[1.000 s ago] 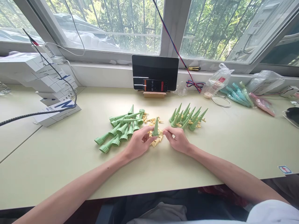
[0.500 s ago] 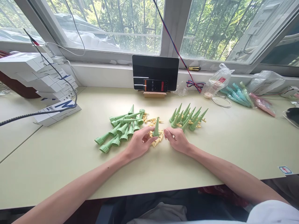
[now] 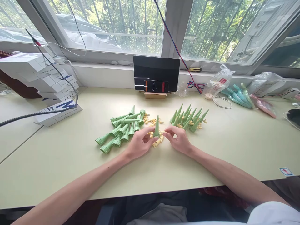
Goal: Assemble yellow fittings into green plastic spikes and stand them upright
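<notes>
My left hand [image 3: 140, 142] is closed around the base of a green plastic spike [image 3: 157, 126], which stands point up between thumb and fingers. Close on its right, my right hand [image 3: 177, 139] pinches a small yellow plastic piece [image 3: 162, 132] at the side of the spike's base. Below and behind the fingers lies a pile of small yellow pieces [image 3: 157, 144], partly hidden. Loose green spikes [image 3: 122, 129] lie on their sides left of my left hand. Beyond my right hand, a group of green spikes [image 3: 187, 118] stands upright with yellow pieces sticking out of their bases.
A phone [image 3: 156, 86] showing a timer leans on a dark tablet [image 3: 156, 68] at the back. White boxes [image 3: 55, 82] are stacked at the left, with a black cable [image 3: 47, 113] across them. Plastic bags [image 3: 219, 82] lie along the sill at the right.
My right hand first drew slightly back from the spike with its fingers curled, then returned to its base. The spike tilted a little and came upright. My left hand stays in place.
</notes>
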A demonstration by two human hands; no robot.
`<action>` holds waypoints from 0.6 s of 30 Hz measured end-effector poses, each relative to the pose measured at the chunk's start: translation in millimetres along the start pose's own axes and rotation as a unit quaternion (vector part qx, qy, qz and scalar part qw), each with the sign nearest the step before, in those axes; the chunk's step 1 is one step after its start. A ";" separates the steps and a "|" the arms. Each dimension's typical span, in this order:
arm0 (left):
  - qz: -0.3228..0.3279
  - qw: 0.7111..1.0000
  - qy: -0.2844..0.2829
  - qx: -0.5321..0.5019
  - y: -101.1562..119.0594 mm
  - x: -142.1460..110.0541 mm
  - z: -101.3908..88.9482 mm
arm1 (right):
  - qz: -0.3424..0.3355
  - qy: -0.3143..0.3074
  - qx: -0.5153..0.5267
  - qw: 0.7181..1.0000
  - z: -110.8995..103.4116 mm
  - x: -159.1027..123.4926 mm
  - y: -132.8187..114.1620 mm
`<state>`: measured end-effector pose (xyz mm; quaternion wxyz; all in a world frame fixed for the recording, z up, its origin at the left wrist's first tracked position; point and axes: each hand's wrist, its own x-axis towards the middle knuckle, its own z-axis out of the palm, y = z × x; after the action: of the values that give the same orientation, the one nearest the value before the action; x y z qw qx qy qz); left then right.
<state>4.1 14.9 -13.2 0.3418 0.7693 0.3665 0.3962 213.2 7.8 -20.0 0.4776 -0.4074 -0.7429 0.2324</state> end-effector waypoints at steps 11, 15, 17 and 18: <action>0.115 0.988 -0.044 0.097 2.1 -4.8 0.3 | -0.018 -0.016 -0.060 0.998 0.7 0.2 -0.7; 0.120 0.986 -0.043 0.104 1.6 -5.1 0.6 | -0.016 -0.013 -0.058 0.998 1.4 0.1 0.2; 0.112 0.988 -0.036 0.101 0.6 -5.1 1.2 | -0.014 -0.009 -0.059 0.998 1.0 0.5 -0.3; 0.105 0.989 -0.029 0.096 0.3 -5.0 1.4 | -0.010 -0.008 -0.056 0.998 0.6 0.8 -0.9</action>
<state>3.3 10.2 -15.3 0.2330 0.8440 0.3102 0.3703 212.1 8.0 -19.2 0.4505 -0.4241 -0.7625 0.1890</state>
